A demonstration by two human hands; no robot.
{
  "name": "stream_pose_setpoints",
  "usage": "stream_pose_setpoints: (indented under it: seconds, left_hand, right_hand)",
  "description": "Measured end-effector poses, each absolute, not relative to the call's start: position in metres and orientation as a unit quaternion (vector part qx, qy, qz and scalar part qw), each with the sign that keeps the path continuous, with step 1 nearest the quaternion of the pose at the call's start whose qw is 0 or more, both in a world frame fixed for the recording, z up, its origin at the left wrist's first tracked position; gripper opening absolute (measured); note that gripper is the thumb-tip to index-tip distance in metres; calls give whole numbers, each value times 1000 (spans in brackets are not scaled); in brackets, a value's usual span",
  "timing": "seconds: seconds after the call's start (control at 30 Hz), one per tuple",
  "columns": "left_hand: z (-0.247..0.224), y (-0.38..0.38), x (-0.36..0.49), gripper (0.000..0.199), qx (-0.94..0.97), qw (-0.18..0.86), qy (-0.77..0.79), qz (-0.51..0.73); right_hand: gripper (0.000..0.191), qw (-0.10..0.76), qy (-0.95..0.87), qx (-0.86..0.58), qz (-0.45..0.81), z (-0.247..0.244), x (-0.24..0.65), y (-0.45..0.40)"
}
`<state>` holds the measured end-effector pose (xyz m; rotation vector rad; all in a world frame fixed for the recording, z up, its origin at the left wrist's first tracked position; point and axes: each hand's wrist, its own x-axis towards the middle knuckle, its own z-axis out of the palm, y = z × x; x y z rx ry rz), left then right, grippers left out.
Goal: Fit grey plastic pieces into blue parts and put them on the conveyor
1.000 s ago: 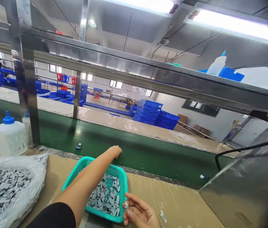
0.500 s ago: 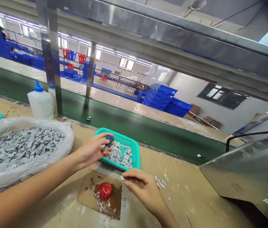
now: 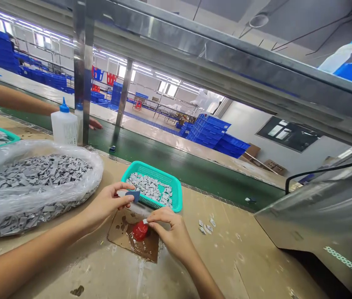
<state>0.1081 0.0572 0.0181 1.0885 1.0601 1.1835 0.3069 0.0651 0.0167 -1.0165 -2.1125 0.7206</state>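
Blue part (image 3: 135, 195) up in the left hand (image 3: 105, 205), sitting just off 12 o'clock from the red dome (image 3: 140, 231)! Thumb and fingers have it pinched near one edge, the rest jutting out toward 3 o'clock. Across to the right hand (image 3: 171, 228): thumb and forefinger closed on a small grey piece (image 3: 145, 221), right at the dome's 1 o'clock edge, and whether it touches or sits just above, I cannot tell.

That dome gleams wet on its card (image 3: 116, 236), dark patches about it. How will these handle? My call: the blue part is light and stiff, probably hard plastic, best taken by its edges. The grey piece looks stiff too, but tiny, so a fingertip pinch at the end away from the dome is the spot; wetness would make it slippery.

Round the clock from the dome: green basket (image 3: 178, 198) of grey pieces between 12 and 1, loose pieces (image 3: 208, 228) on the bench (image 3: 200, 270) near 3, plastic bag (image 3: 46, 198) at 10, bottle (image 3: 64, 128) at 11. Past the bottle, a co-worker's hand (image 3: 94, 123) is out over the belt (image 3: 207, 178), its grip too small to read.
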Motion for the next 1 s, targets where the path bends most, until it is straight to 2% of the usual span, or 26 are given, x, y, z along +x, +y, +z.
stream_pose_setpoints:
  seconds: [0.27,0.53,0.73,1.0]
  left_hand:
    - [15,54,105,41,383,631,425,523]
    - [24,50,111,26,387,644,393,530]
    - [22,48,111,24,365,678,369,520]
    - [24,47,111,27,425,633,425,488]
  right_hand:
    - [16,345,-821,-381,250,12,306,63]
    - [20,327,-841,-368,228,13,307,64]
    - [22,318,-847,-363,223,12,308,64]
    - [22,347,-841,-356,214,11,309,65]
